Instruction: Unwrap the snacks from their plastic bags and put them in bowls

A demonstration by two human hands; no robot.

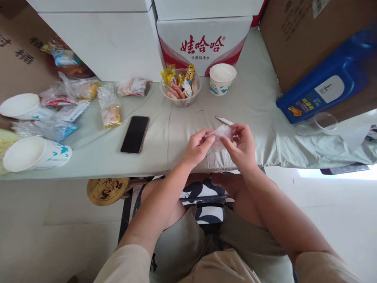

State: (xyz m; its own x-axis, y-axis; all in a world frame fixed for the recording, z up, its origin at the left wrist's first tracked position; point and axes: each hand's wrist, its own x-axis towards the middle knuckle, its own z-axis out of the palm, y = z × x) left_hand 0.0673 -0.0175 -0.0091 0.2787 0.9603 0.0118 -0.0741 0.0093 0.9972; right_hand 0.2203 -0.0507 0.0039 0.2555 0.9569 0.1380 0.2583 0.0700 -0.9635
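Observation:
My left hand [196, 147] and my right hand [242, 146] meet over the front edge of the cloth-covered table [165, 133]. Both pinch a small clear plastic wrapper [220, 135] between fingers and thumbs. What is inside the wrapper I cannot make out. Just behind the hands lies a small white pen-like tool [224, 120]. A clear bowl [180, 88] full of wrapped snacks stands further back, with a white paper cup [222, 78] to its right.
A black phone [135, 134] lies left of my hands. Snack packets [109, 107] and several paper cups [35, 154] crowd the left side. White cartons [203, 39] stand behind; a blue jug [330, 84] and brown cardboard box [297, 35] sit right. A round wooden stool [107, 190] stands below.

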